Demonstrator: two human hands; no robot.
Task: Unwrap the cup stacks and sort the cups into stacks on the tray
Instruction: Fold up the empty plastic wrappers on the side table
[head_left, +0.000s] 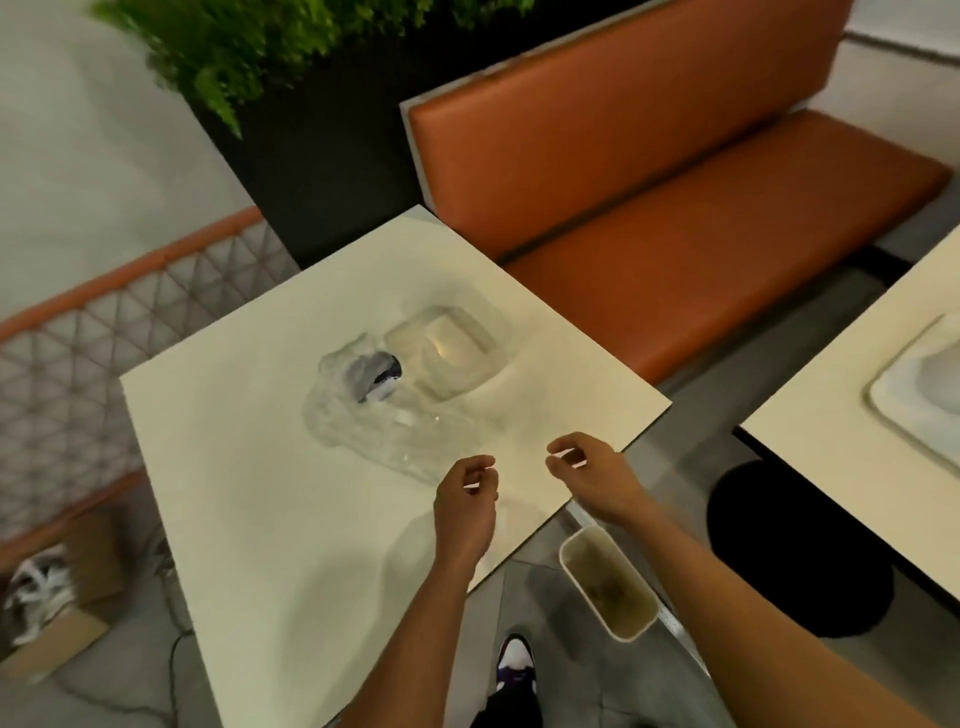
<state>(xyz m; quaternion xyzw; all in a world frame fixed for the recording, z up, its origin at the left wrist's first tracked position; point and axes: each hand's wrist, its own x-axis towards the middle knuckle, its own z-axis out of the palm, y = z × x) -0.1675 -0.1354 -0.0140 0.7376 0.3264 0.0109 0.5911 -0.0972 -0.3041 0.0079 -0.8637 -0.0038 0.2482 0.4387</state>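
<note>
Cream-coloured and square, the table fills the middle of the head view, which is blurred throughout. A clear plastic tray sits toward the table's far side. Touching its near-left edge is a crumpled clear plastic wrap holding cups, lying on its side, with a dark grey and purple patch showing at its far end; the separate cups cannot be told apart.

Over the near-right part of the table hover both hands, close together but apart. The left hand is just beside the wrap's near end and the right hand is over the table's edge. Each has loosely curled fingers with nothing visible in them.

An orange padded booth seat runs behind the table, with a green leafy plant in a black planter at its left. On the floor to the right stand a white rectangular bin and a black round stool. A second cream table lies beyond them.
</note>
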